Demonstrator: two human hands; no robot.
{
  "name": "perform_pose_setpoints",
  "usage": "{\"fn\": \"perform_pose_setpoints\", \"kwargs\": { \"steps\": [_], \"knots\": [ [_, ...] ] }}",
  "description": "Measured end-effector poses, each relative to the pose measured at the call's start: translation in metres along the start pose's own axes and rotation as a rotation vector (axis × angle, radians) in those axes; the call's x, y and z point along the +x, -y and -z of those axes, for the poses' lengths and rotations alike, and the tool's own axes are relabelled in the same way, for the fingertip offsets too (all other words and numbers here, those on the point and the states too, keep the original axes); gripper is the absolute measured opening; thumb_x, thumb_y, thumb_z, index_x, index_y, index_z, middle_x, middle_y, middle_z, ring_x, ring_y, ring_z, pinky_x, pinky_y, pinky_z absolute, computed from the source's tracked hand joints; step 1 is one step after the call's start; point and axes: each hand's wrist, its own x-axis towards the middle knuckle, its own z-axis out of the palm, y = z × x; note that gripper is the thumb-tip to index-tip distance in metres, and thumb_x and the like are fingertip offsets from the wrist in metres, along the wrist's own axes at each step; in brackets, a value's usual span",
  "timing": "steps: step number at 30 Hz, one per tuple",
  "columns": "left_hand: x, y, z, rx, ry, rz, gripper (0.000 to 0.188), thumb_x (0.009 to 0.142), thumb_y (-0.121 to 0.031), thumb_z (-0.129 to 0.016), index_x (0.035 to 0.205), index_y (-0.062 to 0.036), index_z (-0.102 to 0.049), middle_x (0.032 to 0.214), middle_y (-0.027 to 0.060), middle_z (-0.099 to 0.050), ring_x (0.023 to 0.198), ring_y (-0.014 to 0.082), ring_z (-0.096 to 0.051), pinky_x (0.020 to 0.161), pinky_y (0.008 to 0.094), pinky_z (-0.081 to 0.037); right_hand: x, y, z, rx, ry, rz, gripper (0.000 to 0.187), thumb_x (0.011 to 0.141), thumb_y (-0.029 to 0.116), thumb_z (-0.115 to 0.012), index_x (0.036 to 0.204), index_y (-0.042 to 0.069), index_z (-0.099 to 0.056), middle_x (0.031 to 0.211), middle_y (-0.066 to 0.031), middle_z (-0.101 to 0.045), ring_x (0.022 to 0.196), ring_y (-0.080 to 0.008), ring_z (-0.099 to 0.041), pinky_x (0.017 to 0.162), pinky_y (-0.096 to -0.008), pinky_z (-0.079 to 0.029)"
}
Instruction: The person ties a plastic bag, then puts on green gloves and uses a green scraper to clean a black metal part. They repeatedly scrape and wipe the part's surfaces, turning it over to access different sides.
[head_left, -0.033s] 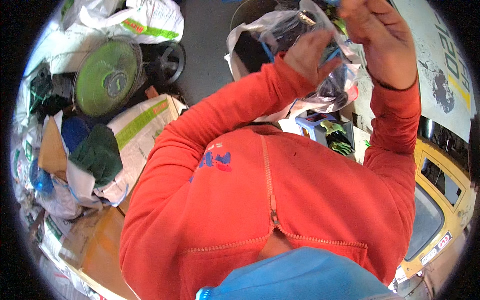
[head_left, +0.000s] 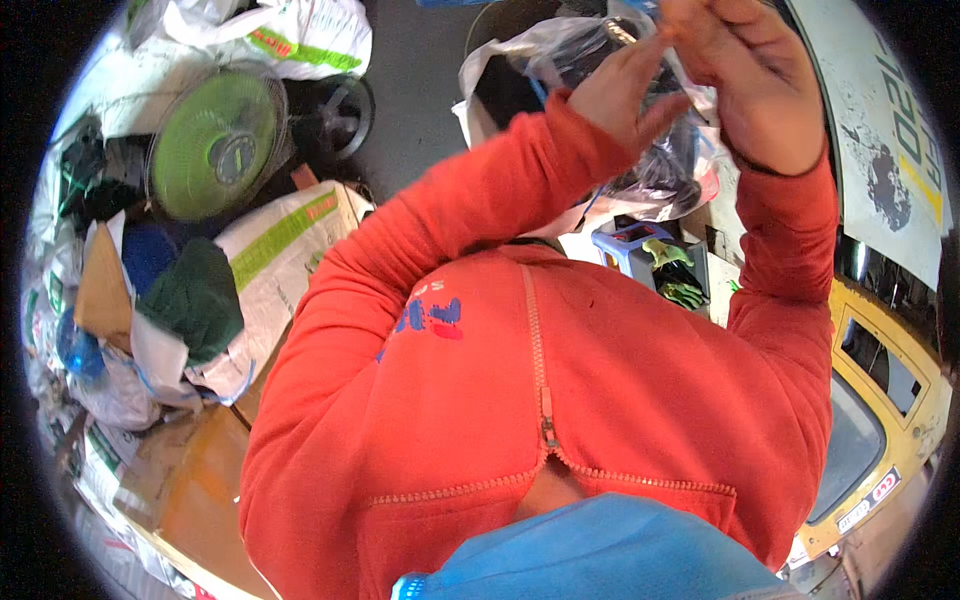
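Both my hands are raised at the top right, in front of a clear plastic bag (head_left: 655,185) with dark contents. My left hand (head_left: 632,98) is open, its fingers stretched out and thumb apart, the fingertips close to those of my right hand (head_left: 755,85). The right one is closed, fingers curled together near the top edge of the picture. Whatever it may hold is hidden. Bright blue material shows at the upper edge beside its fingertips, and I cannot tell whether it touches them.
To the left stand a green round fan (head_left: 218,148) and a dark wheel (head_left: 340,118), near white printed sacks (head_left: 320,35). A cardboard box (head_left: 200,490) is at lower left. On the right are a white panel (head_left: 860,130) and a yellow frame with a window (head_left: 850,430). Gloves (head_left: 675,265) lie by a blue stool (head_left: 625,245).
My left hand has moved slightly up, bringing its fingertips closer to the right hand's. The right hand has shifted a little to the left.
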Motion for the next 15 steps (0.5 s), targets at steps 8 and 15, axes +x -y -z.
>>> {"fn": "perform_pose_setpoints", "kwargs": {
  "steps": [8, 15],
  "knots": [
    [-0.002, 0.016, 0.075, -0.143, 0.342, -0.039, 0.022, 0.093, -0.020, -0.048, 0.097, -0.0062, -0.064, 0.086, 0.0087, -0.063, 0.087, 0.0197, -0.060, 0.080, 0.0303, -0.046, 0.007, 0.014, -0.029, 0.319, 0.035, -0.074, 0.013, 0.092, 0.011, -0.045, 0.089, 0.000, -0.052, 0.063, 0.0052, -0.033, 0.056, -0.0062, -0.031, 0.053, -0.0225, -0.027],
    [-0.076, 0.044, 0.121, 0.388, 0.025, 0.867, 0.054, 0.074, -0.049, -0.067, 0.094, 0.0013, -0.063, 0.083, 0.0158, -0.065, 0.078, 0.0221, -0.062, 0.070, 0.0323, -0.049, -0.033, 0.028, -0.059, 0.592, 0.121, 0.250, 0.021, 0.092, 0.013, -0.046, 0.095, -0.007, -0.054, 0.062, 0.0009, -0.038, 0.051, -0.0070, -0.028, 0.047, -0.0244, -0.024]
  ]
}}
